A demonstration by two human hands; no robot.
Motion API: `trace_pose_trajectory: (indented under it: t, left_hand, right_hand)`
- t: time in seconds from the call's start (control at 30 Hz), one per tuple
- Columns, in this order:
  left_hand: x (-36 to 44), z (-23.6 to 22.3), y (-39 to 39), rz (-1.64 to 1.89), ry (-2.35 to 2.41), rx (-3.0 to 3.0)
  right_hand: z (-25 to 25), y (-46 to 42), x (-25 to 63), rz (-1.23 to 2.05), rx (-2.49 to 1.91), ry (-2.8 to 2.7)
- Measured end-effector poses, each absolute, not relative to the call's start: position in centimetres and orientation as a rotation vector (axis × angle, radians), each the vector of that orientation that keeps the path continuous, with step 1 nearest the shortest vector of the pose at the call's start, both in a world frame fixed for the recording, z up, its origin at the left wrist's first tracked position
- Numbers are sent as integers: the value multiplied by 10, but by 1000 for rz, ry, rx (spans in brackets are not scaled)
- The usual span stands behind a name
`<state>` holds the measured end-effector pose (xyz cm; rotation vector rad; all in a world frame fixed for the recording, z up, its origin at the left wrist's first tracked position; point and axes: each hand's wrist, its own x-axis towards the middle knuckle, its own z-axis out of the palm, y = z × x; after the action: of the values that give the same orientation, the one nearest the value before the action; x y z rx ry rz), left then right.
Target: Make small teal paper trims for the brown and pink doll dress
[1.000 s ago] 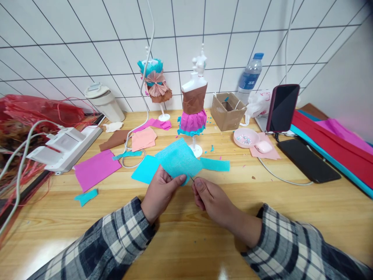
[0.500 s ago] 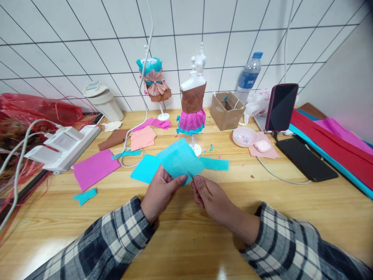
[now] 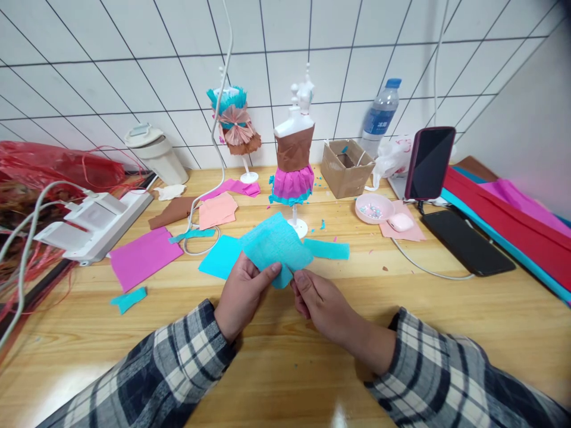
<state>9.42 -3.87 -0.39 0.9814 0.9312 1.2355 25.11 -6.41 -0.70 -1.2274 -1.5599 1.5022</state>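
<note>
Closed on a turquoise sheet of crepe paper, my left hand pinches its lower left edge between thumb and fingers. My right hand is closed round small scissors, whose thin dark tip meets the paper's lower edge; the handles are hidden in the fingers. A slit shows in the paper at that point. Behind the paper stands a small white dress form with a brown top and a pink skirt edged in turquoise. Another turquoise sheet and a turquoise strip lie on the table.
Left are a power strip, a pink sheet and a cup. A second dressed form stands behind a hanging cable. Right are a cardboard box, a bead dish, phones and paper rolls.
The scissors' tip has moved at the paper's lower edge, and the paper there now hangs as a small flap. Both hands stay nearly in place; the whole view has shifted slightly.
</note>
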Motion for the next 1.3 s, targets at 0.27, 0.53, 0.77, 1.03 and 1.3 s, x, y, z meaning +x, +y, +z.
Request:
trace_pose_trajectory:
  t: [0.27,0.53,0.77,1.03,1.3]
  left_hand:
    - [97,1,-42,1256,983,1017]
    - [96,2,-41,1224,1017,1013]
    - [94,-2,-40,1176,962,1038]
    - [93,-5,-40,1157,945,1064]
    - [95,1,-41,1216,862,936]
  right_hand:
    - [-6,-64,251,1431,-1259,-1607]
    - [-6,-64,252,1405,-1279,-1646]
    - [-7,-65,252,1416,-1277,-1640]
    - [-10,-64,252,1376,-1295,-1649]
    - [-7,-64,253,1344,-1291,-1695]
